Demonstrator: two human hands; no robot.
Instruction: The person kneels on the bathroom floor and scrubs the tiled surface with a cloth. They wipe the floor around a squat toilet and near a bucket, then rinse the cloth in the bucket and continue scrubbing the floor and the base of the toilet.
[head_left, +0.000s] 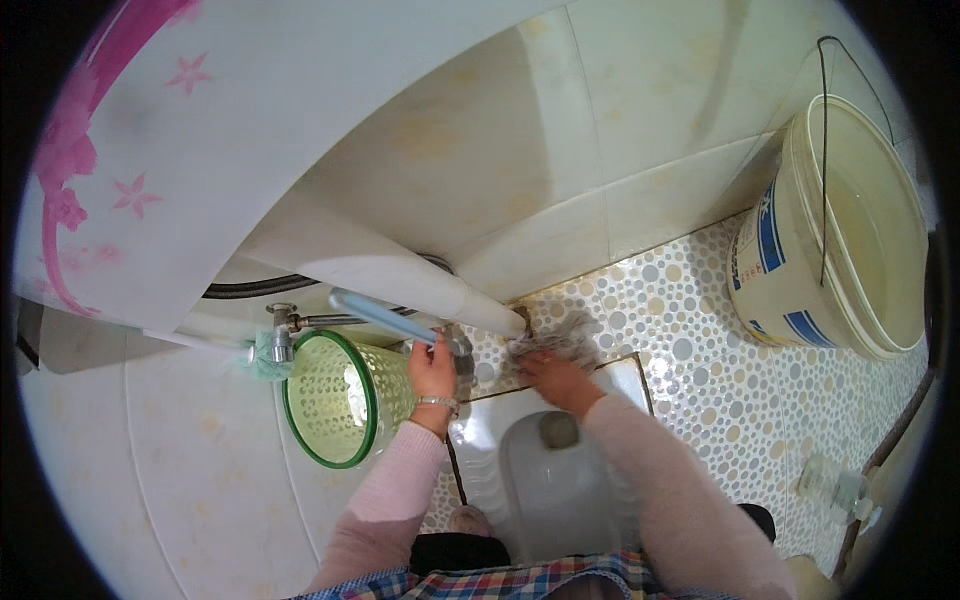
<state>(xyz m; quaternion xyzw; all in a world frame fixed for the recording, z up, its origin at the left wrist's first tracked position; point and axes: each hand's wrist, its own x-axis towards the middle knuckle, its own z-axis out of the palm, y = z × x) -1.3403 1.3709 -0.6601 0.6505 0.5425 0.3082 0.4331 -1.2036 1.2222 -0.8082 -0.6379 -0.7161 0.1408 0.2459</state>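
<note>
My left hand (433, 375) is closed on a pale blue plastic handle (382, 316), probably of a brush, whose lower end by the floor is blurred. Under my right hand (559, 382) lies a grey, wet-looking rag (566, 341), pressed to the floor tiles beside the foot of the white drain pipe (491, 309). The fingers are partly hidden in the cloth. Just below both hands is the white ceramic squat toilet (480, 431), set into the floor.
A green-rimmed plastic basket (375, 397) stands left of my left hand, near a metal angle valve (281, 337) and hose. At right stands a large white bucket (780, 262) with a wire handle, holding liquid. Clear bottles (825, 480) are at lower right. A white basin (247, 112) overhangs the upper left.
</note>
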